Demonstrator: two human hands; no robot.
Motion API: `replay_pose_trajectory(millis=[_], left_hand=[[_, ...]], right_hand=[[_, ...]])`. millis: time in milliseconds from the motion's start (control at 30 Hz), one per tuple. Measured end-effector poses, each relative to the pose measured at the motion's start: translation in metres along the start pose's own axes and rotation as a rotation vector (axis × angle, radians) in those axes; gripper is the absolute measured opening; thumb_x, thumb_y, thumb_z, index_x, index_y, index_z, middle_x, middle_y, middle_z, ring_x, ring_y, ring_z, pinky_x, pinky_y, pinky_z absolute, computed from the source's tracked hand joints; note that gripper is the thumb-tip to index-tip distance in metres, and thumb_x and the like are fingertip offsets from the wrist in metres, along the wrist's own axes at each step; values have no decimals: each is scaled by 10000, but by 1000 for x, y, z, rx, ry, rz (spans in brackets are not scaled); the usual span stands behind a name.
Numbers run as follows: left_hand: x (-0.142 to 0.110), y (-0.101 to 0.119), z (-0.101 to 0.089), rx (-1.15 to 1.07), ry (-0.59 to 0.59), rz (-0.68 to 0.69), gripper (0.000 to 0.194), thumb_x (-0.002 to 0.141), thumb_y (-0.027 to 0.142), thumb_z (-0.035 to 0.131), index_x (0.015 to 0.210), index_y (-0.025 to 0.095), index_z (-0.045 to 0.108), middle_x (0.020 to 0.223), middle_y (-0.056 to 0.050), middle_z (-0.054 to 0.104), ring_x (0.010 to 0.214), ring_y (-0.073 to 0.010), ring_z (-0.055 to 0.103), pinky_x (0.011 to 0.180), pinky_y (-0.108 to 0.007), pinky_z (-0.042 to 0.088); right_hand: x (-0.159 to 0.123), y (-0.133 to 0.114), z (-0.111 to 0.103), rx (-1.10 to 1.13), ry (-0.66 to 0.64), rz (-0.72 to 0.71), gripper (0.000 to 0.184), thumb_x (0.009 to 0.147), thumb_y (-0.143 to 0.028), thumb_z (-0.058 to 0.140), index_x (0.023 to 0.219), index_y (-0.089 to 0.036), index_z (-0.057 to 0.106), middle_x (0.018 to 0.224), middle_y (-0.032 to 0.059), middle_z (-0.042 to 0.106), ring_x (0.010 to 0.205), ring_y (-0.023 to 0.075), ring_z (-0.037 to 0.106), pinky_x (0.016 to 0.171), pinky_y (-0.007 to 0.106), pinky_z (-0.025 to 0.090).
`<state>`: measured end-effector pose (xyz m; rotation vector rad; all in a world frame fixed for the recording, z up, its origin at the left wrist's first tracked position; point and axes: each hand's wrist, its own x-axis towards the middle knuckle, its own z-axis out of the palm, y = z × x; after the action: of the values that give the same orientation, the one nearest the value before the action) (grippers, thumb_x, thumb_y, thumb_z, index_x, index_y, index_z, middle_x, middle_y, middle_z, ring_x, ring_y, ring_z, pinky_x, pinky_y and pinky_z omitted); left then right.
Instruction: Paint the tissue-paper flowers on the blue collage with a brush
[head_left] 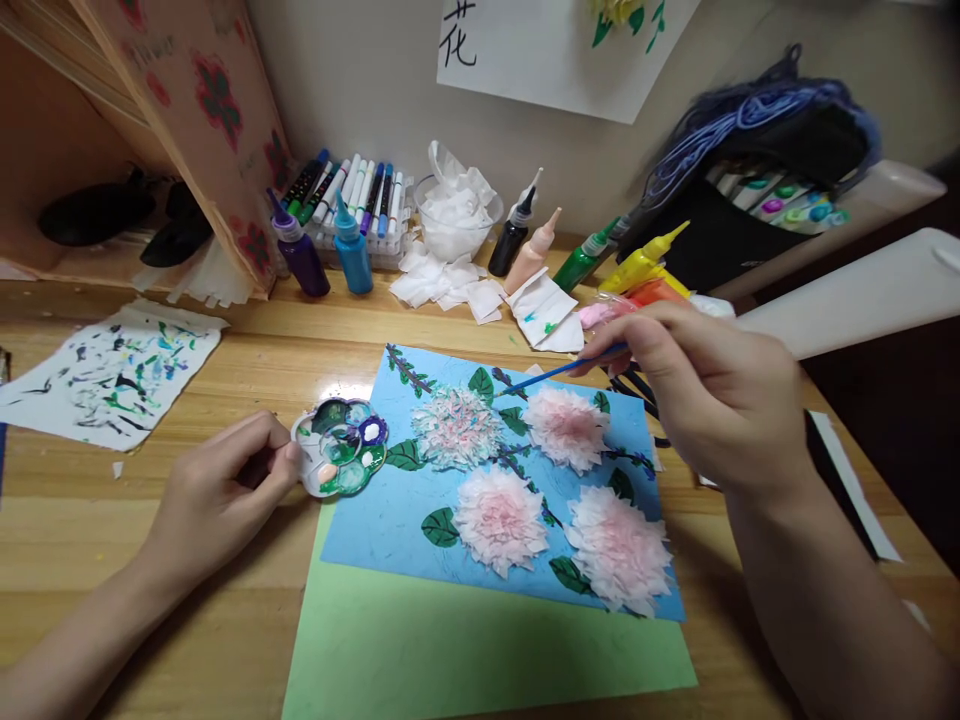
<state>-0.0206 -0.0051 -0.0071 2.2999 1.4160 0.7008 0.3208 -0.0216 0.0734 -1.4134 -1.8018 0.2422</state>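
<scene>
My right hand [709,395] is closed on a thin blue paintbrush [559,373]; its tip rests near the top of a blue painted sheet [390,520], between two of the pink tissue-paper flowers [501,520]. My left hand [217,490] pinches the left edge of a small flower-shaped palette [341,447] holding green, purple and white paint. The blue sheet lies on a light green sheet [465,650] on the wooden table [150,590].
Squeeze bottles stand at the back: purple [300,255], blue [352,255], black [511,240], peach, green and yellow [641,262]. Behind them are a tray of markers [352,195] and a bowl of tissue [457,215]. A paint-smeared paper [112,375] lies left. A dark bag [750,180] sits right.
</scene>
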Motion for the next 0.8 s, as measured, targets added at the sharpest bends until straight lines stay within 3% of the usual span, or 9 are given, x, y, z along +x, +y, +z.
replay_pose_trajectory(millis=[167,333,467,633,800], left_hand=[[0,1,0,-25,-4,-59,258,856,308,453,620,210,484,571,39,486,496,-100,437,485,-237,337],[2,1,0,-67,-1,-149,276,846,362,449,625,201,492,588,30,504,530,-113,444,509,-244,332],[3,-1,1,-104,-24,-175,267,844,363,452,640,195,487,614,30,515,569,-118,445,555,-244,332],[3,-2,1,-135,-24,-195,262,843,362,441,655,190,500,608,35,517,585,-122,452,578,-240,328],[4,-3,1,-136,-11,-211,268,824,364,438,628,187,484,577,35,490,572,-123,438,563,-241,310]], right_hand=[[0,3,0,125,68,72,256,920,-310,441,835,-237,672,798,-8,685,756,94,624,634,245,489],[0,4,-8,89,-114,57,282,916,-335,436,788,-218,658,773,4,670,711,99,595,654,257,475],[-1,7,-13,154,-57,45,304,916,-372,415,786,-231,651,767,14,667,706,114,595,619,257,469],[-3,3,-11,112,-181,8,334,918,-399,394,772,-214,630,753,21,666,708,135,612,663,278,465],[-5,-2,-12,83,-167,-54,359,921,-408,371,766,-204,622,752,29,680,712,150,624,689,292,464]])
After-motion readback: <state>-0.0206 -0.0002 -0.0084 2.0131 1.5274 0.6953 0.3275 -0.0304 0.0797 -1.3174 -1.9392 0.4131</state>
